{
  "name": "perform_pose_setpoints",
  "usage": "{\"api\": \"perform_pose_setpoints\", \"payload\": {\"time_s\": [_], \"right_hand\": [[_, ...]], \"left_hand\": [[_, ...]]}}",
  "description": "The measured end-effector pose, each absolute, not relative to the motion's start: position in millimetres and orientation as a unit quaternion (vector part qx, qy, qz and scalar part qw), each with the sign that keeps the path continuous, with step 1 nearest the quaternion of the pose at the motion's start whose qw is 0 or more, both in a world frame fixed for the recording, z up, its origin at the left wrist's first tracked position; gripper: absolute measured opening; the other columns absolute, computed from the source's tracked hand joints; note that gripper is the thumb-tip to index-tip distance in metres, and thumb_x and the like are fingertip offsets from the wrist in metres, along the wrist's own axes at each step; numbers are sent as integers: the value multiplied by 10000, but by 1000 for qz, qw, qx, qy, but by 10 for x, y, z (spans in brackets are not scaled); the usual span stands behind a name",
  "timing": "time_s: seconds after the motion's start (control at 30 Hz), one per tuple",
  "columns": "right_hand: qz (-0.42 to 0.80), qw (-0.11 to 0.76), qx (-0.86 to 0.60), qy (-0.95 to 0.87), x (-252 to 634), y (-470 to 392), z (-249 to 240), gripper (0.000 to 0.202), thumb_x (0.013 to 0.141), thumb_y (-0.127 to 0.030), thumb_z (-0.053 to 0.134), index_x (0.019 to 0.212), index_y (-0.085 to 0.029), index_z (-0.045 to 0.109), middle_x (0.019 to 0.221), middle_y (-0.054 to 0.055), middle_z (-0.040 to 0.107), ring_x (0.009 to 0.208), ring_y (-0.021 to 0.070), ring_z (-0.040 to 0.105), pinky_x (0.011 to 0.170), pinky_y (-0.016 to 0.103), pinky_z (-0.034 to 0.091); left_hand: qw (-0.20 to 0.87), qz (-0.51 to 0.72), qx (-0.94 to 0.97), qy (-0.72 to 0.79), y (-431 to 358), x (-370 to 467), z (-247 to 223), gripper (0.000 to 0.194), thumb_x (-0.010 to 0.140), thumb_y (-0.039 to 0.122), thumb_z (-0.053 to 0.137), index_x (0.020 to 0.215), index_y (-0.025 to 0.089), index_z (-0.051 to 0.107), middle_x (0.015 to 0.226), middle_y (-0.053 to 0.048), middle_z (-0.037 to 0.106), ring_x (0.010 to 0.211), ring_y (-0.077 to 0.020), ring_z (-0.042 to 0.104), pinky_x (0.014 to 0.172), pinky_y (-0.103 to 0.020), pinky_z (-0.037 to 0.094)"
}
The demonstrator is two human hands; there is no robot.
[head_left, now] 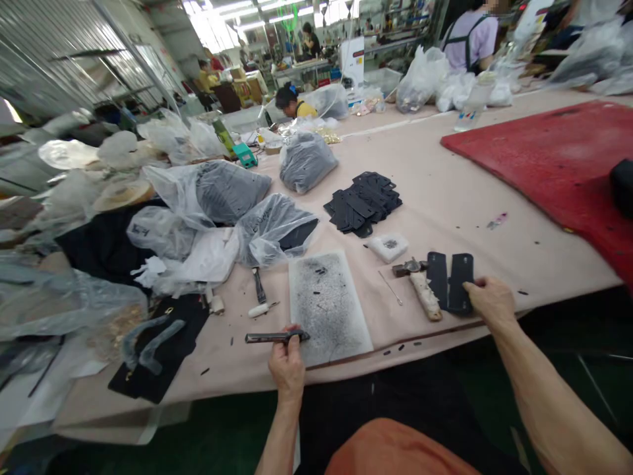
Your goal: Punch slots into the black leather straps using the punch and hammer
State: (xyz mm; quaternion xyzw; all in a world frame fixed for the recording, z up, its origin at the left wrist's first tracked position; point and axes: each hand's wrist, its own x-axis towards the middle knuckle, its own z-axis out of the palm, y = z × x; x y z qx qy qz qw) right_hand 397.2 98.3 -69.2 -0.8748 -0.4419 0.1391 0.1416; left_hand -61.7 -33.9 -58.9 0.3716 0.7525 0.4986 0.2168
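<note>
My left hand (288, 369) is closed around a dark metal hand punch (267, 338), which lies nearly level over the near left edge of a scuffed white board (329, 303). At the right, my right hand (492, 300) pinches the edge of a flat black piece (461, 284) with small holes near its far end. Just left of it lies a matching black piece (438, 264). A hammer (424, 297) with a wrapped handle rests against that second piece. Between board and hammer lies a thin metal rod (390, 288). Black scraps dot the board.
Beyond the board are a small white block (388, 247) with dark bits and a heap of black pieces (363, 201). Plastic bags (232, 191) crowd the left. A white-handled tool (260, 309) lies beside the board. Red sheeting (544, 152) covers the right. Other people sit farther back.
</note>
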Motion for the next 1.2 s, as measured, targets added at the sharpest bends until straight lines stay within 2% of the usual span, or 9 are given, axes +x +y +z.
{"api": "perform_pose_setpoints", "payload": {"time_s": [0.17,0.33,0.4,0.47,0.53,0.6,0.77,1.03,1.2], "right_hand": [[110,340,-819,-449,3389,809,-298,328,766,-432,539,890,-149,648,740,77,639,702,223,573,675,319,435],[48,379,-753,-536,2789,758,-9,273,851,-391,473,891,-160,613,883,119,645,817,239,571,761,336,419],[159,412,-732,-519,2651,768,-2,260,829,-415,511,886,-176,597,821,81,636,751,214,565,707,319,434],[338,436,-687,-472,2505,741,-85,273,769,-452,573,849,-191,575,721,27,606,644,178,538,616,294,437],[488,424,-634,-424,2322,660,-246,288,707,-463,617,792,-196,548,647,-10,569,574,151,505,551,274,423],[560,392,-611,-398,2123,547,-439,280,665,-446,634,725,-196,522,593,-32,535,536,131,473,510,256,393],[558,336,-639,-408,1833,380,-641,232,615,-385,634,647,-193,508,524,-50,488,503,110,429,467,232,318],[700,377,-485,-365,1836,523,12,341,631,-426,723,739,-198,494,621,-44,537,540,103,473,525,233,388],[653,351,-556,-377,1818,564,-266,306,594,-397,680,696,-213,457,540,-68,481,484,104,433,467,228,355]], "left_hand": [[227,524,349,743,-325,-534,-550,290,792,356,588,986,163,685,949,-92,739,947,-248,686,881,-339,536],[217,505,368,750,-305,-552,-564,295,811,364,563,998,167,679,967,-96,735,957,-254,680,912,-356,520],[214,501,366,755,-309,-555,-579,296,814,367,561,1002,173,680,959,-92,739,955,-256,682,909,-357,518],[215,502,360,757,-318,-535,-595,296,812,372,563,1003,179,682,959,-90,740,954,-259,683,907,-359,517],[218,501,356,758,-331,-502,-609,298,809,375,568,1003,181,683,964,-91,740,949,-262,684,906,-364,515],[221,502,356,757,-346,-479,-621,299,805,377,574,1000,179,684,965,-93,740,944,-264,685,903,-367,516],[227,520,339,751,-355,-523,-659,296,820,365,563,1012,171,678,952,-88,738,938,-250,687,903,-359,517],[230,538,307,750,-328,-515,-695,307,832,368,553,1019,155,672,961,-99,735,940,-246,682,905,-367,514],[193,512,313,776,-339,-487,-486,296,837,357,549,1011,160,684,941,-96,742,928,-252,687,870,-355,520]]}}
